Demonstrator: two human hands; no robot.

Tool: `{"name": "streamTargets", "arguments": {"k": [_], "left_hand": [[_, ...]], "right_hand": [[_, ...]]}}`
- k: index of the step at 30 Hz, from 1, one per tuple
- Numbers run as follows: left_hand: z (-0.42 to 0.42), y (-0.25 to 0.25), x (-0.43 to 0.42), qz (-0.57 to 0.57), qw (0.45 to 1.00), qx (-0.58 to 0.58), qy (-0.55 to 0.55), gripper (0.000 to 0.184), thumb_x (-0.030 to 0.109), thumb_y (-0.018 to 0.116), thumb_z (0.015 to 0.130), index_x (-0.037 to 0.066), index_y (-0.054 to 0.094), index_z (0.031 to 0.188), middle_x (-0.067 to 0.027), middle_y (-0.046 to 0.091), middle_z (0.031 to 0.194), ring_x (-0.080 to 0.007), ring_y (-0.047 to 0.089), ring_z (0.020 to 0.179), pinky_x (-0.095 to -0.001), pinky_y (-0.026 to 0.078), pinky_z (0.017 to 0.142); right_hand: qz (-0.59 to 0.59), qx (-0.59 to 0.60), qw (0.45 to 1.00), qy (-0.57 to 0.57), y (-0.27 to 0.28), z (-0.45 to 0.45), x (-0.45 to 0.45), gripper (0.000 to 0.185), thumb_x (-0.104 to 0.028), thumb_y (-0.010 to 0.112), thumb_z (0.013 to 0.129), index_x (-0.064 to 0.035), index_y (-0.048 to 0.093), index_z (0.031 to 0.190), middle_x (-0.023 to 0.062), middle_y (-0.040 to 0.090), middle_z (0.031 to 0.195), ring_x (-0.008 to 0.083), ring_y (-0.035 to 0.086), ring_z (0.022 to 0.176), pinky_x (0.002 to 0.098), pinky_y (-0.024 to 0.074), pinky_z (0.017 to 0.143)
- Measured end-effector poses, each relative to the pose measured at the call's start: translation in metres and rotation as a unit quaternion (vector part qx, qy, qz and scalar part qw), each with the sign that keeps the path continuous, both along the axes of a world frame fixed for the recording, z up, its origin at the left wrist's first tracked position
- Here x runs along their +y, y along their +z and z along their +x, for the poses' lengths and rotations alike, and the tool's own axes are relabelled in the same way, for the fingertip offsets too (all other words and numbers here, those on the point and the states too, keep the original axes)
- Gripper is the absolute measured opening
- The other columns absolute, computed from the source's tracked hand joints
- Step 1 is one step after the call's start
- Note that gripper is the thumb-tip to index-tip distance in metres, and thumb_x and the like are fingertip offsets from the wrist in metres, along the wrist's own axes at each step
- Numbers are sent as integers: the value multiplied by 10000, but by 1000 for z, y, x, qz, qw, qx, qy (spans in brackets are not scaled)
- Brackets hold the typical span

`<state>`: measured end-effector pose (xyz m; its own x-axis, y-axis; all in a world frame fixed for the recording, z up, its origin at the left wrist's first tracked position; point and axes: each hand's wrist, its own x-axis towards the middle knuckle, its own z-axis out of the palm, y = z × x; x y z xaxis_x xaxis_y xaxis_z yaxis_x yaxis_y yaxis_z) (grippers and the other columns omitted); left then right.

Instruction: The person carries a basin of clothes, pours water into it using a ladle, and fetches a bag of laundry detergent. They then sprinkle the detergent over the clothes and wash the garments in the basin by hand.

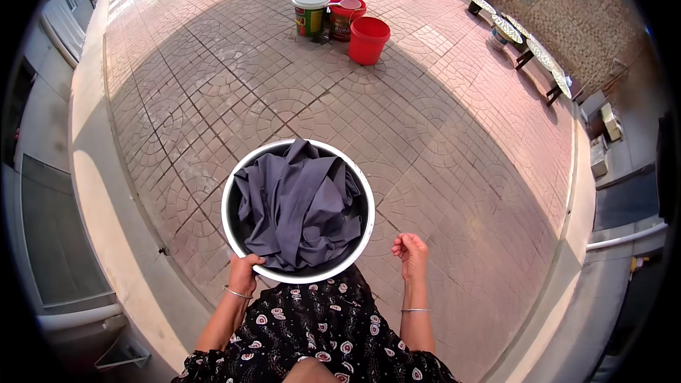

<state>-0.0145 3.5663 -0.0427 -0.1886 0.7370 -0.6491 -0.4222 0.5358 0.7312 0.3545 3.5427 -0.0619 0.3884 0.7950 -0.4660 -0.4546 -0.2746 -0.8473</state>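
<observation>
A round metal basin [368, 191] with a pale rim is held out in front of my body. Crumpled dark grey-purple cloth [298, 202] fills it, one fold poking above the far rim. My left hand [246, 269] grips the near left edge of the basin, thumb over the rim and the other fingers hidden beneath. To the right of the basin, apart from it, hangs my right hand [411, 250] with its fingers curled in. Whether anything small is inside those fingers I cannot make out.
Ahead on the tiled yard [425, 135] stand a red bucket [369, 41], a second red bucket [342, 27] and a lidded green-and-yellow bucket [310, 18]. Low benches with patterned tops [543, 57] line the right wall. A raised ledge [99, 191] runs along the left.
</observation>
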Motion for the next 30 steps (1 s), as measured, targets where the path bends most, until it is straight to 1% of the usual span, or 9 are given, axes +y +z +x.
{"name": "streamTargets", "arguments": {"k": [6,8,13,14,16,20,23,25,30], "left_hand": [[30,-1,111,8,998,27,49,233,-52,578,566,8,530,786,-6,522,657,-136,520,532,-251,430,502],[27,-10,141,-18,999,29,40,345,-64,559,548,-30,550,891,-32,554,741,-158,543,589,-273,478,567],[28,-24,243,7,998,12,59,436,-74,556,568,-48,530,1003,-44,580,809,-169,576,651,-267,486,594],[27,-27,268,-3,999,12,52,430,-74,553,570,-46,523,998,-44,573,792,-164,568,635,-268,482,582],[35,-27,325,6,997,30,76,293,-54,564,558,-27,550,849,-24,542,686,-151,537,569,-262,462,561],[22,-45,415,-32,999,22,30,288,-55,568,563,-30,552,850,-25,548,693,-150,539,570,-261,461,563],[19,-45,486,-10,1000,8,27,313,-58,564,567,-36,546,879,-30,557,708,-153,551,587,-265,468,566],[18,-45,529,-20,1000,15,17,332,-56,560,571,-39,541,902,-32,560,715,-155,556,593,-270,472,563],[28,-44,634,-35,999,39,9,255,-48,568,579,-13,558,831,-20,547,673,-152,545,566,-272,462,549]], "right_hand": [[-1,12,999,37,-7,32,158,140,-157,590,843,-17,596,851,74,621,731,124,580,585,214,456,519],[13,12,998,64,-4,34,213,146,-161,589,846,-16,597,855,74,621,735,122,584,596,212,456,523],[24,-3,995,101,-4,30,345,156,-172,588,851,-16,595,859,74,622,761,121,585,609,211,455,532],[26,-3,995,98,-5,27,368,157,-172,588,852,-15,594,862,74,622,766,121,585,611,210,454,533],[26,-12,996,80,-20,26,413,167,-178,577,860,-12,590,873,72,619,766,124,586,615,212,456,536],[9,33,997,76,-18,21,491,192,-194,555,875,-5,581,899,70,611,758,132,591,626,220,464,536],[-9,-14,997,72,-23,18,550,207,-205,548,880,-4,567,927,83,607,777,154,598,628,235,483,541],[-10,5,998,63,-29,22,580,208,-203,553,877,-3,565,932,87,610,783,159,601,630,239,487,542],[-50,12,998,44,-52,38,657,206,-200,553,876,-2,567,927,89,612,781,155,602,632,235,489,544]]}}
